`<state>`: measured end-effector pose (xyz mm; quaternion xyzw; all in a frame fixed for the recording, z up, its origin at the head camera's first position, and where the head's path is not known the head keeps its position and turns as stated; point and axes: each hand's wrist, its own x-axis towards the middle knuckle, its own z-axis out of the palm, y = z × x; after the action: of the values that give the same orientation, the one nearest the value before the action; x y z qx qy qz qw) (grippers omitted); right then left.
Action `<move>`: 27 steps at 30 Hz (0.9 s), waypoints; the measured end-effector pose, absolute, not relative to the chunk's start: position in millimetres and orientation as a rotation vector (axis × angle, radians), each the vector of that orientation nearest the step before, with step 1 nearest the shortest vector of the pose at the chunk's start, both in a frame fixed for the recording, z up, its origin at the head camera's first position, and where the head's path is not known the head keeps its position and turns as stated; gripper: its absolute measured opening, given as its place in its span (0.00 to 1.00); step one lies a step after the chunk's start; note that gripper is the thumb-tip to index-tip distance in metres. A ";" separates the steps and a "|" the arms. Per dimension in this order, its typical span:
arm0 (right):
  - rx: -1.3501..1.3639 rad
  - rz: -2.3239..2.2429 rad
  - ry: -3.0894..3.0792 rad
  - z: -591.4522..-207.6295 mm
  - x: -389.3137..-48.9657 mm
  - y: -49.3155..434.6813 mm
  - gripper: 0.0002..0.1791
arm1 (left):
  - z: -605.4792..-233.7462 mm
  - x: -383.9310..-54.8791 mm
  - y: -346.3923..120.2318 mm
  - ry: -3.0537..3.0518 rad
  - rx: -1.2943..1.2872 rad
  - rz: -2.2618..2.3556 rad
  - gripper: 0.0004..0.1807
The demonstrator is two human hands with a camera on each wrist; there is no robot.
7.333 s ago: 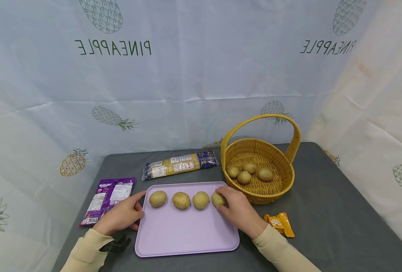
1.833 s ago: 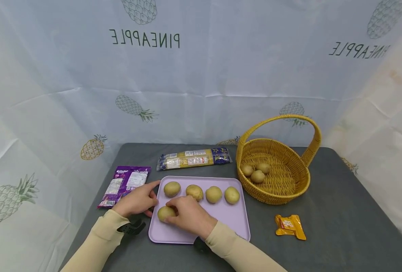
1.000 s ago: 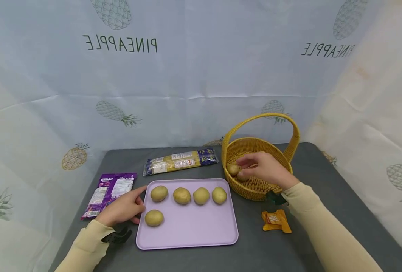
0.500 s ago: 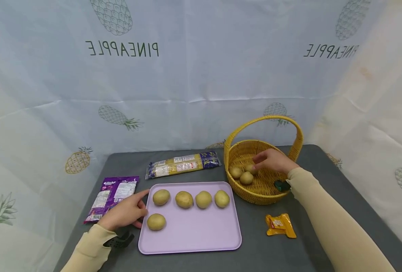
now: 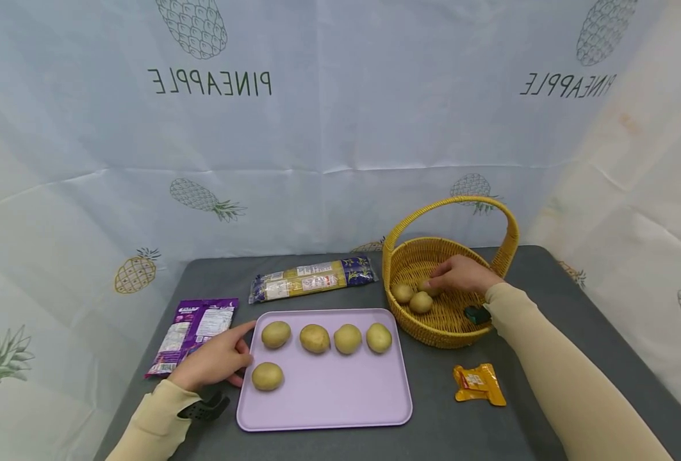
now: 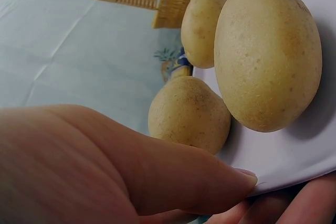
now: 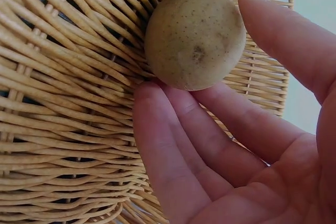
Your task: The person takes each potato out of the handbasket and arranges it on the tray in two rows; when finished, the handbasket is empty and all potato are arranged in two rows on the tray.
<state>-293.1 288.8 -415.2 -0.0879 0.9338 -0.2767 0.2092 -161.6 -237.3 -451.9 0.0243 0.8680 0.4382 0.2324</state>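
Note:
On the left, my left hand [image 5: 216, 362] pinches the edge of a lilac tray [image 5: 340, 390], thumb over the rim and fingers beneath it. Several potatoes line the tray's back edge; one more potato [image 5: 268, 376] sits in front of the leftmost. That front potato [image 6: 268, 56] looms large in the left wrist view. My right hand [image 5: 466, 274] reaches inside a yellow wicker basket [image 5: 444, 337]. Its thumb and fingers close around a round potato [image 7: 194, 38] still low against the weave. Two other potatoes [image 5: 421, 302] lie beside it.
The basket's tall handle [image 5: 452, 200] arches behind my right hand. A pack of noodles [image 5: 314, 280] lies behind the tray, and a purple packet [image 5: 193, 333] beyond my left hand. An orange wrapped snack [image 5: 478, 384] rests below the basket on the dark table [image 5: 455, 435].
The right hand set one potato at the end of the back row, another at front left, then returned to the basket and took hold of another. The left hand stayed at the tray edge.

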 end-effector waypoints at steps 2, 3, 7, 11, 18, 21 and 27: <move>-0.244 -0.773 2.589 -415.0 -293.5 288.9 0.29 | -452.1 -161.7 -237.4 2.385 0.078 1.199 0.45; -0.239 -0.780 2.583 -414.9 -293.6 288.9 0.27 | -452.0 -161.6 -237.3 2.384 0.075 1.200 0.45; -0.221 -0.805 2.560 -415.6 -294.6 289.0 0.23 | -451.8 -162.2 -237.4 2.390 0.076 1.194 0.45; -0.224 -0.817 2.558 -414.9 -294.7 288.9 0.23 | -451.7 -162.4 -237.4 2.392 0.063 1.190 0.45; -0.237 -0.797 2.679 -406.8 -289.2 288.9 0.26 | -451.3 -161.1 -236.1 2.394 0.072 1.194 0.45; -0.245 -0.818 2.729 -399.7 -282.6 286.4 0.30 | -451.5 -160.8 -236.0 2.400 0.066 1.185 0.45; -0.275 -0.940 2.795 -383.8 -255.3 267.7 0.29 | -452.0 -162.2 -236.9 2.403 0.073 1.178 0.45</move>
<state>-255.3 267.7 -383.8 -0.0924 0.9399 -0.3162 0.0900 -162.2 -236.9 -452.0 0.0265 0.8735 0.4283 0.2299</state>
